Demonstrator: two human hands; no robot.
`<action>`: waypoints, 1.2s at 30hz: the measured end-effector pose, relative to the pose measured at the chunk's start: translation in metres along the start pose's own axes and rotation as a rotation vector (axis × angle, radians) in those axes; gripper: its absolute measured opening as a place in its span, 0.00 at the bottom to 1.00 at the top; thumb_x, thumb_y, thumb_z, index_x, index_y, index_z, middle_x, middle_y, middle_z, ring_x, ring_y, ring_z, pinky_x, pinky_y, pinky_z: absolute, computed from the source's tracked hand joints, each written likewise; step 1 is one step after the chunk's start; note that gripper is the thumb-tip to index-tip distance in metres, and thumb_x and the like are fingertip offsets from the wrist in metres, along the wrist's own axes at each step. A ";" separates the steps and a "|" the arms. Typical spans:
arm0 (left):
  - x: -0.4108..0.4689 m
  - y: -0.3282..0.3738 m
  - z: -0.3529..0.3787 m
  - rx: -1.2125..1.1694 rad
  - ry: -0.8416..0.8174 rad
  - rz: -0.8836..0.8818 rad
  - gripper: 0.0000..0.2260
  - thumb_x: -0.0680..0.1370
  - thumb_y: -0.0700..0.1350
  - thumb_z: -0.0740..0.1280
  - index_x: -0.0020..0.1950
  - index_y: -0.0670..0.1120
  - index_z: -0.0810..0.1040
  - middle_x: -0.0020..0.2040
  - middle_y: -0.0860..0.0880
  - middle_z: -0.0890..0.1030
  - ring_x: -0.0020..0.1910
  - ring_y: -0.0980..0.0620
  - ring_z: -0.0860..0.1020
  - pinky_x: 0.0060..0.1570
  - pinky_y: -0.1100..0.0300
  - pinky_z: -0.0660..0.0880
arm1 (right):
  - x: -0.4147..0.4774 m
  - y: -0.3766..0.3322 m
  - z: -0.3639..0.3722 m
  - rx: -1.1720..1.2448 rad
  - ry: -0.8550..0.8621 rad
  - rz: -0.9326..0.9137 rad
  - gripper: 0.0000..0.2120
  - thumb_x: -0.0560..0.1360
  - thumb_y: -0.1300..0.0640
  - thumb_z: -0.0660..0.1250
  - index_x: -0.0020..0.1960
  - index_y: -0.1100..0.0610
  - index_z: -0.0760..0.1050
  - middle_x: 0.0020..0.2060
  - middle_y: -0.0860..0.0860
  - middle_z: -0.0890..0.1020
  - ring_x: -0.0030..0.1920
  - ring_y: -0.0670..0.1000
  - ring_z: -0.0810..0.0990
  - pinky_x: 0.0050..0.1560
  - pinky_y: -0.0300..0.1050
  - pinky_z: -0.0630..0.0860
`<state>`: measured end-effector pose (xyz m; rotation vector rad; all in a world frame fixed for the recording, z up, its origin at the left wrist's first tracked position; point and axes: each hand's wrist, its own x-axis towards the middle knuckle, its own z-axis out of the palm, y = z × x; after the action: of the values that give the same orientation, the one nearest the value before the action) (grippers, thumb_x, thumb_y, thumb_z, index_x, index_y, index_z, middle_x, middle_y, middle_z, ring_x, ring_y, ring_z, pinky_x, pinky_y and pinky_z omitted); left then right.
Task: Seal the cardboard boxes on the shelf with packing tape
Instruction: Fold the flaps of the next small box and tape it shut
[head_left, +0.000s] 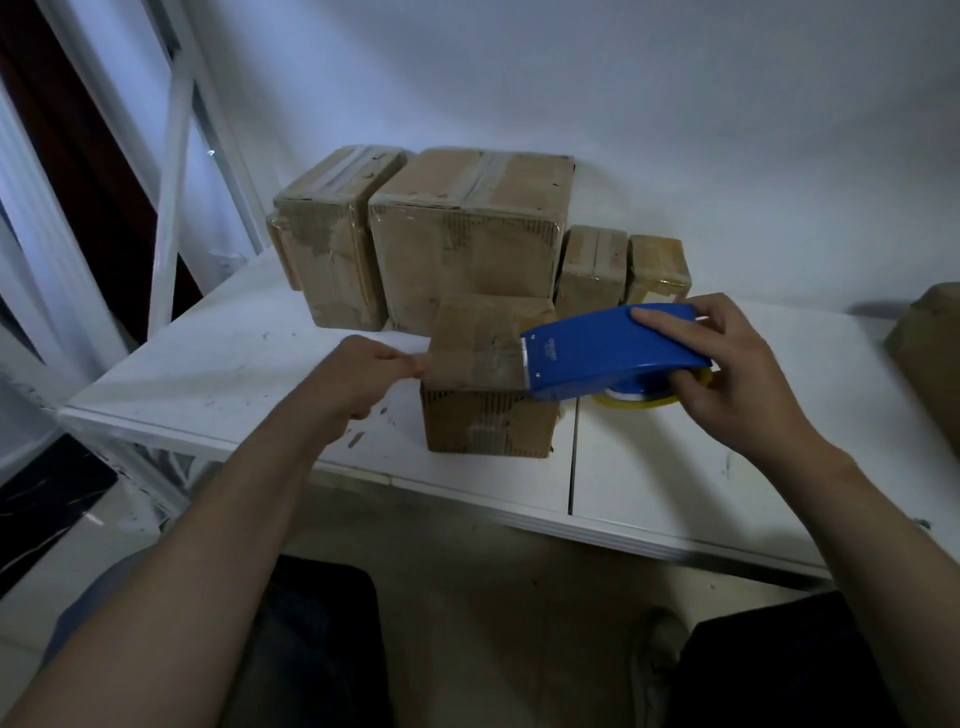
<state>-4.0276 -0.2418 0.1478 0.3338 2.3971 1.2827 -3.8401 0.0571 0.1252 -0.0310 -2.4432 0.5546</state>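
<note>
A small cardboard box (488, 415) stands near the front edge of the white shelf (234, 374). My right hand (737, 379) grips a blue tape dispenser (608, 353) with a yellowish roll, its blade end resting on the box's top at the right. A clear strip of tape (478, 358) runs across the box top from the dispenser to my left hand (363, 379), which pinches the free end at the box's upper left edge.
Against the wall stand a tall taped box (332, 244), a large taped box (467, 234) and two small boxes (592, 265) (657, 267). Another brown box (930, 343) lies at the far right. A white frame (171, 171) rises at left.
</note>
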 end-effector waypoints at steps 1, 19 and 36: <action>-0.002 -0.003 -0.004 0.009 0.007 0.005 0.11 0.78 0.53 0.70 0.47 0.44 0.83 0.38 0.48 0.75 0.36 0.49 0.70 0.33 0.60 0.64 | -0.003 0.003 -0.003 -0.006 0.008 -0.005 0.38 0.70 0.75 0.68 0.72 0.45 0.71 0.62 0.53 0.70 0.60 0.49 0.70 0.58 0.25 0.66; 0.001 -0.022 -0.005 0.125 0.056 0.039 0.16 0.82 0.51 0.65 0.58 0.40 0.83 0.58 0.33 0.80 0.57 0.34 0.73 0.64 0.38 0.72 | -0.017 -0.011 0.022 -0.135 -0.018 -0.099 0.34 0.72 0.68 0.72 0.74 0.47 0.71 0.64 0.58 0.69 0.63 0.59 0.71 0.56 0.54 0.79; 0.027 -0.067 0.041 0.201 0.233 0.099 0.22 0.83 0.60 0.58 0.63 0.46 0.80 0.63 0.46 0.81 0.59 0.45 0.79 0.61 0.48 0.74 | -0.018 -0.009 0.033 -0.131 -0.053 0.016 0.38 0.72 0.69 0.71 0.75 0.42 0.67 0.68 0.56 0.66 0.65 0.62 0.72 0.58 0.58 0.80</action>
<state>-4.0344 -0.2384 0.0653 0.3830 2.7471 1.1809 -3.8441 0.0332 0.0949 -0.0913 -2.5296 0.4068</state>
